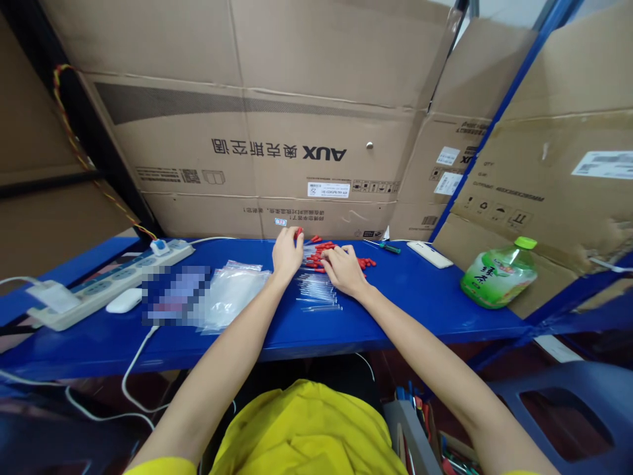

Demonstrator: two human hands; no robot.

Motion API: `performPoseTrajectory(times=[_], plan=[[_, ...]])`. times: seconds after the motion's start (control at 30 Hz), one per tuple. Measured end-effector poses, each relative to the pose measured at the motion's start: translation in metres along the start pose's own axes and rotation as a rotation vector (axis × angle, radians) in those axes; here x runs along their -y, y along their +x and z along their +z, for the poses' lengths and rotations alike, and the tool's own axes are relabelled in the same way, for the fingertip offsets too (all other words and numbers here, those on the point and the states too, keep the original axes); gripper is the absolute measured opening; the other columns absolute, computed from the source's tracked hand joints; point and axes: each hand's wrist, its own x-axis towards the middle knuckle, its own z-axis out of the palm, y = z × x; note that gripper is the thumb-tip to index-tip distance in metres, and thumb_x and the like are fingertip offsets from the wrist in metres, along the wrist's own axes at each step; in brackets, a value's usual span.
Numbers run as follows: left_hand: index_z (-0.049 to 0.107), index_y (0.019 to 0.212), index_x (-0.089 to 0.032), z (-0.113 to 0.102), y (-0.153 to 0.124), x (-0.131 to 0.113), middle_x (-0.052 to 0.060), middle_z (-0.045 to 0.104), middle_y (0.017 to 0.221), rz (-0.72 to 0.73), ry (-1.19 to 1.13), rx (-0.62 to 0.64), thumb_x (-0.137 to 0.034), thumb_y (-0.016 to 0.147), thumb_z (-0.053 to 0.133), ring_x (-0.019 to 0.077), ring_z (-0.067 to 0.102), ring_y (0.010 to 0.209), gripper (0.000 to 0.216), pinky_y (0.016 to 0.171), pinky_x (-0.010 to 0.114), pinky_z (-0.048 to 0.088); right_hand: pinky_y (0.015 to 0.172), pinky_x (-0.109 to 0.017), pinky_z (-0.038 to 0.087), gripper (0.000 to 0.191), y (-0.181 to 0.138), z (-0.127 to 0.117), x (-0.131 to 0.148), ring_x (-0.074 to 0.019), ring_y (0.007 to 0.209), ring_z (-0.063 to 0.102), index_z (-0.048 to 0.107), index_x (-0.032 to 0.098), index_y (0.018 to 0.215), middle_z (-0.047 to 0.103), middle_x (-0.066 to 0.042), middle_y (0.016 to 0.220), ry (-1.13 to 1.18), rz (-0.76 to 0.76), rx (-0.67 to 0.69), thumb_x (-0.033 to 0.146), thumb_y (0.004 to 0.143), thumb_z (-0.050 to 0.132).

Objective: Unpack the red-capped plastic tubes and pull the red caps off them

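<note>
A pile of thin, pale, shiny rods with red ends lies on the blue tabletop in front of me. At the pile's left edge, my left hand is closed, with a red end showing at its fingertips; the rest of that piece is hidden. My right hand rests over the right side of the pile, fingers apart and touching the pieces. Several red ends show just past that hand. Clear plastic bags lie stacked to the left of my left forearm.
A white power strip and a white case sit at the left, beside a blurred-out item. A green-handled screwdriver, a white phone-like slab and a green bottle stand to the right. Cardboard walls the back.
</note>
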Motion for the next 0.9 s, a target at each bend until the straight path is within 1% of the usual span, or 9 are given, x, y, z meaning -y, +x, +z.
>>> performPoseTrajectory(times=[0.1,0.17,0.23,0.33,0.5,0.63,0.73,0.8,0.9], plan=[[0.061,0.120,-0.021,0.004,-0.002,0.002,0.009,0.074,0.107,0.008,-0.037,0.029,-0.028,0.100,0.048,0.0229,0.068,0.097,0.024,0.091,0.035,0.050,0.093,-0.036,0.034,0.024,-0.002,0.003,-0.002,-0.0215,0.095,0.058,0.061,0.016,0.103,0.070,-0.010,0.102,0.113,-0.006,-0.005,0.031,0.108,0.043],[0.060,0.119,-0.023,0.005,-0.003,0.002,0.007,0.076,0.105,-0.003,-0.063,0.054,-0.025,0.099,0.050,0.0228,0.070,0.096,0.022,0.090,0.035,0.050,0.090,-0.033,0.036,0.018,-0.004,0.005,-0.005,-0.0205,0.096,0.058,0.061,0.018,0.101,0.069,-0.008,0.101,0.201,-0.002,0.020,0.030,0.105,0.048],[0.060,0.114,-0.024,0.005,-0.004,0.003,0.007,0.077,0.103,-0.024,-0.079,0.076,-0.024,0.098,0.052,0.0230,0.071,0.097,0.018,0.089,0.035,0.050,0.090,-0.032,0.037,0.012,-0.006,0.008,-0.008,-0.0198,0.096,0.058,0.061,0.020,0.098,0.067,-0.005,0.100,0.270,0.012,0.061,0.028,0.102,0.054],[0.061,0.104,-0.024,0.006,-0.006,0.002,0.005,0.078,0.098,-0.069,-0.067,0.090,-0.029,0.097,0.056,0.0230,0.072,0.095,0.009,0.086,0.033,0.050,0.089,-0.032,0.038,0.006,-0.009,0.014,-0.011,-0.0199,0.095,0.057,0.064,0.022,0.093,0.065,-0.004,0.096,0.334,0.042,0.110,0.027,0.097,0.065],[0.062,0.093,-0.022,0.009,-0.008,0.001,0.005,0.075,0.094,0.023,-0.013,0.102,-0.033,0.095,0.061,0.0211,0.068,0.086,0.011,0.078,0.031,0.047,0.089,-0.033,0.038,0.008,-0.011,0.020,-0.013,-0.0210,0.098,0.057,0.066,0.023,0.096,0.066,-0.003,0.096,0.368,0.047,0.138,0.025,0.093,0.072],[0.063,0.093,-0.023,0.012,-0.008,0.003,0.002,0.073,0.080,0.007,-0.067,0.185,-0.029,0.092,0.063,0.0187,0.066,0.075,0.007,0.071,0.029,0.045,0.087,-0.033,0.038,0.009,-0.011,0.019,-0.012,-0.0211,0.096,0.057,0.066,0.023,0.094,0.064,-0.004,0.094,0.324,0.061,0.141,0.029,0.094,0.072],[0.064,0.093,-0.023,0.013,-0.009,0.002,0.001,0.074,0.080,0.026,-0.092,0.239,-0.025,0.090,0.063,0.0181,0.066,0.074,0.004,0.071,0.028,0.045,0.086,-0.033,0.038,0.011,-0.011,0.018,-0.012,-0.0219,0.096,0.058,0.064,0.023,0.095,0.066,-0.004,0.095,0.293,0.085,0.110,0.031,0.095,0.070],[0.065,0.090,-0.022,0.013,-0.010,0.000,0.002,0.075,0.081,0.061,-0.102,0.276,-0.024,0.088,0.063,0.0180,0.067,0.074,0.003,0.071,0.028,0.045,0.085,-0.034,0.039,0.012,-0.011,0.016,-0.013,-0.0228,0.095,0.059,0.062,0.022,0.099,0.068,-0.005,0.096,0.265,0.139,0.049,0.032,0.096,0.068],[0.066,0.087,-0.020,0.014,-0.011,-0.004,0.002,0.076,0.080,0.123,-0.190,0.388,-0.029,0.090,0.063,0.0177,0.068,0.073,0.010,0.070,0.027,0.046,0.085,-0.036,0.040,0.016,-0.011,0.014,-0.016,-0.0247,0.096,0.059,0.060,0.022,0.109,0.070,-0.006,0.099,0.200,0.228,-0.039,0.034,0.098,0.063]])
